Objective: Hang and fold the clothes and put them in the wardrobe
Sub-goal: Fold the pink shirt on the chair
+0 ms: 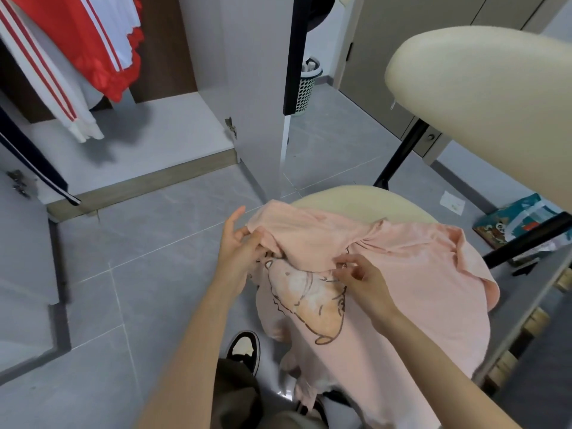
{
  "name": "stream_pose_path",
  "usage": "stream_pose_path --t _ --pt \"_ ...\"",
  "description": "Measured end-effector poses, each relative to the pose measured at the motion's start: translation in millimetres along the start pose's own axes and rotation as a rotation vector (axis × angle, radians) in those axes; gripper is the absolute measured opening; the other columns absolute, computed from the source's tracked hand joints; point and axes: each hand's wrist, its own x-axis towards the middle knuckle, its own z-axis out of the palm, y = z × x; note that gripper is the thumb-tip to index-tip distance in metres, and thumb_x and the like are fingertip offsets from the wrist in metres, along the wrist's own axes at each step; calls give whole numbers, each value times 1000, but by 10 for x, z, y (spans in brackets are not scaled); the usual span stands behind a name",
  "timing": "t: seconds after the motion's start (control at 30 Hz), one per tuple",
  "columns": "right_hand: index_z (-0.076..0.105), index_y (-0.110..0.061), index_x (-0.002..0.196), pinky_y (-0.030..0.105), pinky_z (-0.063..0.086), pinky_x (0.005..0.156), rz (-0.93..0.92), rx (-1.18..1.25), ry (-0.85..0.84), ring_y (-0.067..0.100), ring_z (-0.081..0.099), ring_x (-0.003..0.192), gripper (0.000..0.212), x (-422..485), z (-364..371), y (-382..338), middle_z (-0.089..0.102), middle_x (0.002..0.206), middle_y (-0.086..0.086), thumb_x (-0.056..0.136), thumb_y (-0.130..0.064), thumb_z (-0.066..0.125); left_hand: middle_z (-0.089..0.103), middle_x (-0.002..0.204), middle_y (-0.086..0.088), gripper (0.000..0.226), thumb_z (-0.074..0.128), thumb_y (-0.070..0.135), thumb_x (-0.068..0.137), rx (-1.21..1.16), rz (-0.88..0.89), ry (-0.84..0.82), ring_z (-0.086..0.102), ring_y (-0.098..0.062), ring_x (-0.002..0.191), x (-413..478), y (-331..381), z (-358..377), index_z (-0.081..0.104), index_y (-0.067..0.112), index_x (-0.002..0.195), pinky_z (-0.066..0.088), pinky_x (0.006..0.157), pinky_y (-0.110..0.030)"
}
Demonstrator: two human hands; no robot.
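Folding is under way. The pink T-shirt (418, 274) lies on the cream chair seat (356, 199) at 4 o'clock, its upper part turned over. The left hand (238, 246) and right hand (362, 277) each pinch the fold edge. The wardrobe (154, 128) at 10 o'clock holds hung red-and-white garments (93, 41). Left to do: finish the fold and stow the shirt.

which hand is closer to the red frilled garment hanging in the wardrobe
Left. The left hand grips the pink cat-print shirt on the side toward the red frilled garment; the right hand pinches the shirt farther right.
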Motion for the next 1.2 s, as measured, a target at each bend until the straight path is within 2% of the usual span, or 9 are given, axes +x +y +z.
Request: stream_pose_path --t 0.2,0.3,0.4,0.5,0.57,0.67,0.83,1.1,1.2 --pt "70 -24 103 4 37 77 -151 -316 -113 3 56 91 26 -264 -111 25 64 102 -11 86 -7 63 42 138 -2 69 62 21 93 472 -40 2 46 -21 128 -179 -159 -154 24 32 150 39 106 -34" --pt "67 -27 111 14 34 96 -301 -477 -194 9 49 110 28 -536 -153 86 58 116 -9 85 -16 70 48 129 28 60 59 10 94 436 74 -113 44 -7 128 -399 -160 -170 36 49 133 40 102 -21" --pt "58 -34 124 28 33 103 -429 -792 -317 16 37 126 43 -828 -200 211 43 138 -8 83 -35 69 36 146 17 60 54 7 95 480 84 -178 36 -8 135 -617 -256 -194 32 30 146 32 112 -28" --pt "48 -37 130 34 38 96 -487 -1153 -319 23 32 128 54 -1025 -232 376 29 147 -8 78 -43 65 43 126 29 50 54 6 96 458 79 -197 50 -5 118 -889 -333 -207 41 35 135 39 88 -3" --pt "61 -25 113 36 45 87 -535 -1182 -249 27 46 115 36 -1104 -222 419 46 136 -1 81 -38 68 49 112 36 46 55 4 95 409 65 -194 55 4 104 -1047 -379 -243 46 44 116 41 73 1" --pt "67 -13 82 37 51 67 -647 -1174 -110 29 59 89 17 -1144 -195 438 64 105 4 79 -27 77 43 133 17 46 55 10 96 446 7 -208 52 -7 119 -1219 -484 -357 42 34 133 42 74 -4" --pt "55 -15 113 34 43 88 -614 -1322 -188 24 44 112 20 -1129 -186 432 48 126 1 99 -27 47 43 143 0 57 58 15 95 742 -147 -291 52 -10 112 -1445 -707 -439 33 23 145 42 86 -20" --pt "55 -15 120 32 39 98 -697 -1439 -261 27 37 119 24 -1184 -241 541 38 137 3 101 -22 42 38 148 -6 66 62 22 92 1029 -285 -506 45 -22 130 -1734 -1220 -328 29 19 148 38 102 -30" --pt "57 -6 113 31 38 93 -682 -1113 -253 28 47 110 20 -1140 -319 551 50 121 10 101 -17 45 36 149 -7 73 67 26 89 1046 -245 -502 44 -22 131 -1688 -1270 -324 27 20 149 37 105 -31"
